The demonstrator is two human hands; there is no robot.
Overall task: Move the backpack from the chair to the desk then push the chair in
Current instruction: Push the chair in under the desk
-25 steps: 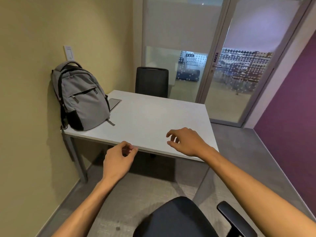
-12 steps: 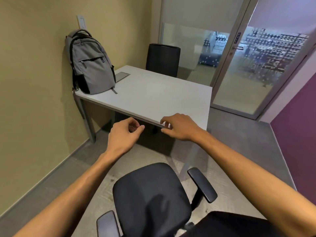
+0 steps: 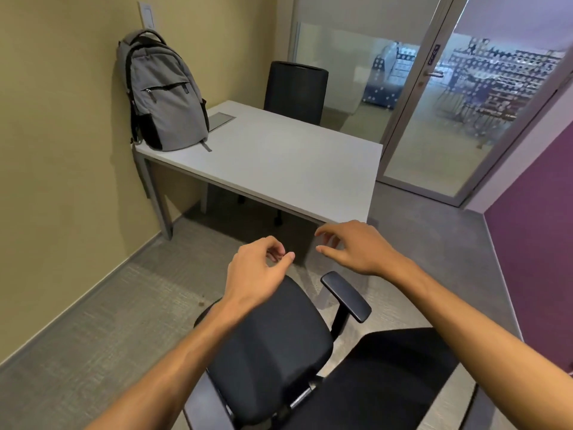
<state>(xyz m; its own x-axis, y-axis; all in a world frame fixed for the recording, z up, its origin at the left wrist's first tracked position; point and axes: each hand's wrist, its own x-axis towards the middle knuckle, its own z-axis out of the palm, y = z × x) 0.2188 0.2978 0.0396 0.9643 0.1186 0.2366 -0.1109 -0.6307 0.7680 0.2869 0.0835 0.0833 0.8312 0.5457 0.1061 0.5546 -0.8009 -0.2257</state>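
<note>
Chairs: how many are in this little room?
2. One black office chair stands in the foreground below the hands, pulled away from the desk. A second black chair sits at the desk's far side. Others could be out of view.

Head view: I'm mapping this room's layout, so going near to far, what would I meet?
Near chair → hands, left and right → desk → backpack against the wall, far chair.
</note>
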